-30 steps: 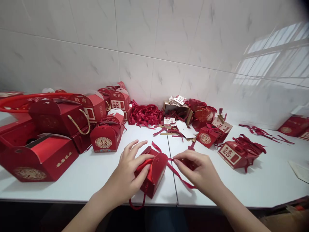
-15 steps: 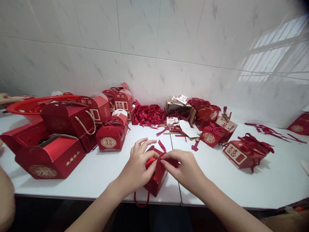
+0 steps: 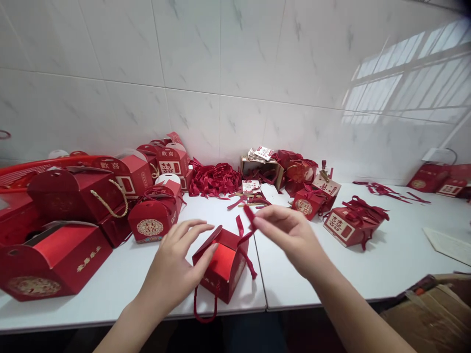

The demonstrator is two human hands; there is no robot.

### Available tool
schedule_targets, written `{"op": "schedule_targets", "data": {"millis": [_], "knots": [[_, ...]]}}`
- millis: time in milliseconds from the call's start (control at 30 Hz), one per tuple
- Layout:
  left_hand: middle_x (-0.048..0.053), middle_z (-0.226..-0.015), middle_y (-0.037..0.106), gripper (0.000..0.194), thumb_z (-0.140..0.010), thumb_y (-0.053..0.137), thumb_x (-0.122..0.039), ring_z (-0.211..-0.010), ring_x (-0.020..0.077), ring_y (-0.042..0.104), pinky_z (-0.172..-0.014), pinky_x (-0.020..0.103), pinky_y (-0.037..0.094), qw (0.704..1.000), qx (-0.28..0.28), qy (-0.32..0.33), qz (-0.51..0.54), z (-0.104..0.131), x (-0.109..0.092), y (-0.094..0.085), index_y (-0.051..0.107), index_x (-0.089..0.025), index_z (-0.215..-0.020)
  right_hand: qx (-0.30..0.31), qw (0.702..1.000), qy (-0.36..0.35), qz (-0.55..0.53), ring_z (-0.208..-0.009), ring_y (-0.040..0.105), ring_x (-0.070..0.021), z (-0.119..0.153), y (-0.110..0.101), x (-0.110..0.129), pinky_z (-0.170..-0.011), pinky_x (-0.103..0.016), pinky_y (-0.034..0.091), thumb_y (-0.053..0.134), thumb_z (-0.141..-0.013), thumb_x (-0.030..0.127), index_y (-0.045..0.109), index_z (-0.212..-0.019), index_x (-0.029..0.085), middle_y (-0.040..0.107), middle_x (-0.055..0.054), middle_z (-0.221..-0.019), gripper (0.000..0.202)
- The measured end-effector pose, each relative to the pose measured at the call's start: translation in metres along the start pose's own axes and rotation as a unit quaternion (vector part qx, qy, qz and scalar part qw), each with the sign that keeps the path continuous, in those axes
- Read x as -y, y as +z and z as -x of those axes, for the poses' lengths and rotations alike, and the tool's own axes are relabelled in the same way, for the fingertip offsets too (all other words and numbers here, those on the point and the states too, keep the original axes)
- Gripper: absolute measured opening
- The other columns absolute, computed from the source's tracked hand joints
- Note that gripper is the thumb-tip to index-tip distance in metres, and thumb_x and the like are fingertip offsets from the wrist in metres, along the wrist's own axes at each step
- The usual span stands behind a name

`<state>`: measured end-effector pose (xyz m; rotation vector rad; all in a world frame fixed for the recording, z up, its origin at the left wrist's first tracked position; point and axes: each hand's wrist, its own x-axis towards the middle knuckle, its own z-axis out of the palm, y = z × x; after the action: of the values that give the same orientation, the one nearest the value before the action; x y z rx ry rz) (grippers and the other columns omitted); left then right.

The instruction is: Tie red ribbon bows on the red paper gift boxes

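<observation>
A red gift box [image 3: 230,277] stands at the table's front edge. Its top flaps are parted, showing a bright red panel, and a dark red cord handle [image 3: 206,318] hangs over the edge. Beside the box's left side is my left hand [image 3: 180,260], fingers stretched and apart, its thumb at the opening; whether the thumb touches the box I cannot tell. To the upper right of the box, my right hand [image 3: 290,235] pinches the end of a dark red ribbon [image 3: 249,215] between thumb and forefinger. The ribbon runs down to the box's right flap.
Several red boxes [image 3: 69,260] and a red plastic basket [image 3: 22,169] crowd the left. Against the wall lie a ribbon heap [image 3: 215,179] and an open carton [image 3: 263,169] with cards. A ribbon-tied box [image 3: 348,225] stands right; a brown carton [image 3: 434,314] is lower right.
My right hand has left the box's flap and moved up and right with the ribbon end. My left hand has loosened off the flaps, which now stand apart. The view has turned right.
</observation>
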<state>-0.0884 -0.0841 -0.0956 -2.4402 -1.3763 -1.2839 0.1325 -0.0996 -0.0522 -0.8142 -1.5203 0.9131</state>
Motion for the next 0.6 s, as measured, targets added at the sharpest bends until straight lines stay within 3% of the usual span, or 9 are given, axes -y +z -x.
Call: {"op": "schedule_targets", "data": {"millis": [100, 200, 333, 433, 600], "knots": [[0.003, -0.096, 0.067, 0.021, -0.082, 0.059, -0.038, -0.083, 0.02, 0.063, -0.069, 0.03, 0.051, 0.991, 0.043, -0.112, 0.067, 0.011, 0.012, 0.008, 0.063, -0.024, -0.097, -0.046, 0.996, -0.042, -0.061, -0.071, 0.059, -0.0117, 0.015, -0.02, 0.02, -0.067, -0.024, 0.047, 0.066, -0.081, 0.027, 0.067, -0.08, 0.023, 0.065, 0.002, -0.073, 0.004], [0.002, -0.086, 0.068, 0.023, -0.082, 0.058, -0.042, -0.07, 0.0169, 0.064, -0.056, 0.024, 0.051, 0.966, 0.016, -0.212, 0.147, 0.016, 0.016, 0.015, 0.064, -0.021, -0.089, -0.086, 0.993, -0.068, -0.053, -0.067, 0.055, -0.0109, 0.024, -0.026, 0.03, -0.062, -0.022, 0.044, 0.064, -0.082, 0.026, 0.066, -0.081, 0.024, 0.061, 0.003, -0.07, 0.003], [0.003, -0.084, 0.069, 0.027, -0.079, 0.061, -0.044, -0.073, 0.0172, 0.066, -0.06, 0.024, 0.053, 0.938, -0.013, -0.265, 0.224, 0.02, 0.016, 0.02, 0.063, -0.019, -0.09, -0.044, 0.988, -0.078, 0.125, -0.069, 0.054, -0.0126, 0.015, -0.001, 0.013, -0.065, -0.024, 0.042, 0.059, -0.083, 0.02, 0.062, -0.077, 0.022, 0.061, 0.001, -0.073, 0.007], [0.005, -0.088, 0.07, 0.028, -0.079, 0.062, -0.043, -0.079, 0.019, 0.067, -0.064, 0.025, 0.054, 0.921, -0.016, -0.282, 0.269, 0.023, 0.016, 0.023, 0.061, -0.018, -0.093, 0.027, 0.959, -0.079, 0.273, -0.076, 0.056, -0.0171, 0.0, 0.027, -0.013, -0.072, -0.031, 0.041, 0.056, -0.081, 0.014, 0.059, -0.072, 0.019, 0.061, -0.002, -0.076, 0.01], [0.005, -0.085, 0.07, 0.029, -0.08, 0.062, -0.041, -0.08, 0.0188, 0.067, -0.065, 0.025, 0.054, 0.91, -0.017, -0.287, 0.3, 0.026, 0.014, 0.025, 0.059, -0.019, -0.097, 0.092, 0.926, -0.045, 0.364, -0.082, 0.054, -0.0196, -0.014, 0.05, -0.042, -0.075, -0.034, 0.04, 0.054, -0.081, 0.014, 0.06, -0.074, 0.018, 0.058, -0.004, -0.08, 0.01]]}}
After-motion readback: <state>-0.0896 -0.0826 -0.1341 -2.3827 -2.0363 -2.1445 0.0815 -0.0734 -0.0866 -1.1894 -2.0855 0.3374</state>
